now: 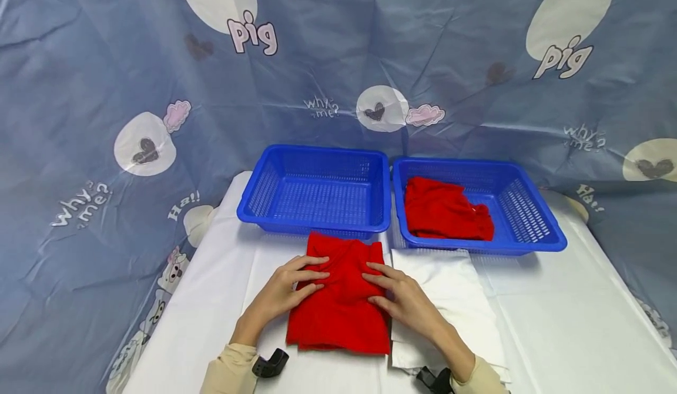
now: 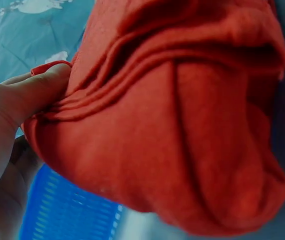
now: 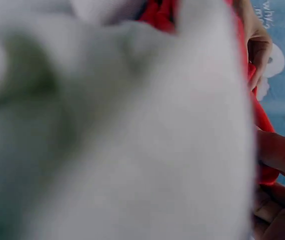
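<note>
A: Where was the red cloth (image 1: 344, 317)?
B: In front of the left blue basket (image 1: 317, 227), just beside the white cloth (image 1: 471, 300). Separate from the red bundle (image 1: 444, 211) inside the right blue basket (image 1: 492, 245). Couldn't tell how much of it touched the tabletop (image 1: 560, 323).
A: Grip?
B: I had the left hand (image 1: 282, 291) on one side edge, right hand (image 1: 406, 300) on the other. Head view showed fingers (image 1: 315, 276) spread over the top; both wrist views showed cloth between them, gap only as wide as the layers. Read it as a light pinch.
A: Step?
B: My read: tidying a folded piece. Left wrist view showed pleats gathered at the fingers and a loose bulge below.
A: Next move?
B: I figured it called for even tension from both sides, so the pleats flattened without the layers slipping.
</note>
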Motion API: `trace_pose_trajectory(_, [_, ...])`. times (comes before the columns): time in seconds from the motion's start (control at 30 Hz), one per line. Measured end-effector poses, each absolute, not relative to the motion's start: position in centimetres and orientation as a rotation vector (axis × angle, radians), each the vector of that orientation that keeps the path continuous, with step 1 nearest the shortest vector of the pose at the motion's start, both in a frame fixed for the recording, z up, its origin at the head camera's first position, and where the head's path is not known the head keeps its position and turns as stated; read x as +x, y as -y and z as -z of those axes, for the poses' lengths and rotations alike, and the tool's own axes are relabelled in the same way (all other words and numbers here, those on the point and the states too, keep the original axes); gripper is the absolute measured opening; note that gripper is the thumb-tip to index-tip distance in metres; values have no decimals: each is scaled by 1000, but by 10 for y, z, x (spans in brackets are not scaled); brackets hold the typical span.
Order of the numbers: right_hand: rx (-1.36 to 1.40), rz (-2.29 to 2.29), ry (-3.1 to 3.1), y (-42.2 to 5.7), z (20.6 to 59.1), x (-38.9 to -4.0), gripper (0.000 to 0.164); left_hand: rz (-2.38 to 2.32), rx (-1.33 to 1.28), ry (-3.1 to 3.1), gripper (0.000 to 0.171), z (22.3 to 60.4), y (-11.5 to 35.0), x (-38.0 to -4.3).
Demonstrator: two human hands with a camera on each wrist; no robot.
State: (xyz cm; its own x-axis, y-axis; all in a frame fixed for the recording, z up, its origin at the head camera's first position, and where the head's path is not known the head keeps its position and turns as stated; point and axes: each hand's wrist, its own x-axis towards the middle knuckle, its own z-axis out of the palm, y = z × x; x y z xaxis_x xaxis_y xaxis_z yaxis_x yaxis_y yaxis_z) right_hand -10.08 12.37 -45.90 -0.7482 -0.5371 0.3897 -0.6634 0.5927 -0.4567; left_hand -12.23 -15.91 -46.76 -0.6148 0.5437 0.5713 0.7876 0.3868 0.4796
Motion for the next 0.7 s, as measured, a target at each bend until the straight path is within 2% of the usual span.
trace_pose_trajectory(0.7, [943, -835, 2529, -152, 401, -108, 47, 989, -1341, 2259, 29, 400, 133, -156])
